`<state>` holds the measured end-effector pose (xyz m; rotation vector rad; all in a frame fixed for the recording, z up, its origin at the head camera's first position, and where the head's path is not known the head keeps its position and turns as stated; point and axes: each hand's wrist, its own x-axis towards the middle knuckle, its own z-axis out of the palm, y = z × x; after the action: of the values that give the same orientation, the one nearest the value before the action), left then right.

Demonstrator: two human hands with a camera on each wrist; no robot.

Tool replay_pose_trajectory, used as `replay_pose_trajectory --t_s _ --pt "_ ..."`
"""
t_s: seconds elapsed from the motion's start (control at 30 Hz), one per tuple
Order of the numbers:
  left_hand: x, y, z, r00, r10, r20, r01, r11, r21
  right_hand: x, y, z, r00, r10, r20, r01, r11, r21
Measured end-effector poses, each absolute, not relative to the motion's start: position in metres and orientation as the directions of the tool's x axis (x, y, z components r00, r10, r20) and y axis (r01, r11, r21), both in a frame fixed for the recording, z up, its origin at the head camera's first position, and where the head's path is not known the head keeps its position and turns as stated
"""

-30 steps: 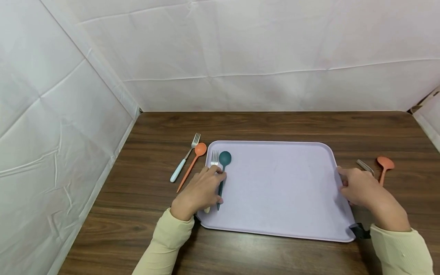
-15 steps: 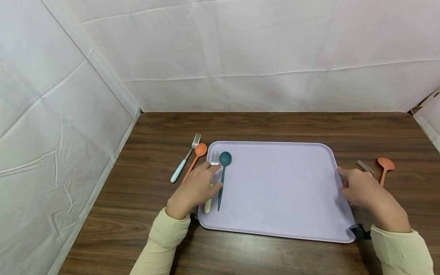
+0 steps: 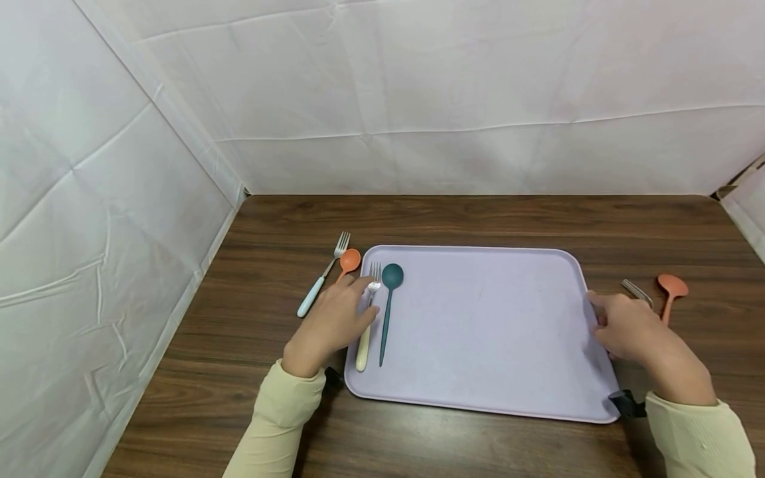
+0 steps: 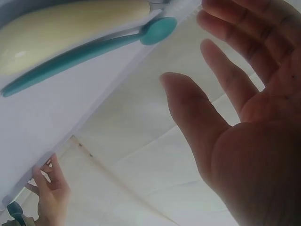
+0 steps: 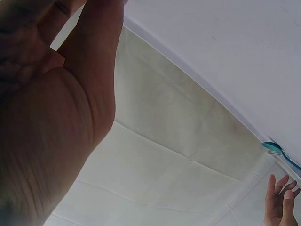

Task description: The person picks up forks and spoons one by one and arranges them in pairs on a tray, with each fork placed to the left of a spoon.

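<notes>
A pale purple tray [image 3: 484,325] lies on the table in the head view. Along its left side rest a fork [image 3: 362,352] with a cream handle and a dark teal spoon [image 3: 392,275], side by side. My left hand [image 3: 331,322] hovers over the tray's left edge, fingers loosely spread and holding nothing; the left wrist view shows its thumb [image 4: 188,103] apart from the spoon and fork. At the right edge my right hand [image 3: 633,328] pinches the tray's rim between thumb and fingers, part of the grip hidden by the hand.
Left of the tray lie a fork [image 3: 311,295] with a pale blue handle and an orange spoon [image 3: 349,259], partly behind my left hand. Beyond my right hand are another fork's tines [image 3: 637,291] and an orange-red spoon [image 3: 673,287]. White sheeting [image 3: 442,99] walls the table.
My left hand has drawn back leftward from the teal spoon and cream-handled fork, uncovering more of both. My right hand stays at the tray's right rim.
</notes>
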<state>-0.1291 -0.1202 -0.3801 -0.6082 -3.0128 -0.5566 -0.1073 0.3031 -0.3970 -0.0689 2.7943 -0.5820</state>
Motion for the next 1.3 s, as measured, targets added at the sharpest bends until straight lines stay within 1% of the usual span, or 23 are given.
replay_pose_trajectory --t_s 0.2,0.43,0.7,1.03,1.3 --pt "-0.131 -0.123 -0.381 -0.931 0.357 0.070 0.357 0.862 0.360 -0.107 0.303 -0.397 -0.960 -0.103 -0.259 0.009 0.918 -0.397" --pt "-0.133 -0.127 -0.383 -0.930 0.349 0.119 0.368 0.851 0.375 -0.108 0.304 -0.396 -0.951 -0.100 -0.292 0.026 0.916 -0.400" --pt "-0.134 -0.133 -0.382 -0.956 0.275 0.097 0.291 0.886 0.361 -0.108 0.303 -0.396 -0.953 -0.097 -0.289 0.027 0.917 -0.397" --pt "-0.137 -0.137 -0.381 -0.968 0.235 0.090 0.251 0.885 0.393 -0.108 0.302 -0.395 -0.951 -0.096 -0.292 0.028 0.919 -0.393" --pt "-0.138 -0.142 -0.384 -0.963 0.215 0.161 0.262 0.886 0.382 -0.108 0.303 -0.395 -0.949 -0.094 -0.300 0.033 0.919 -0.392"
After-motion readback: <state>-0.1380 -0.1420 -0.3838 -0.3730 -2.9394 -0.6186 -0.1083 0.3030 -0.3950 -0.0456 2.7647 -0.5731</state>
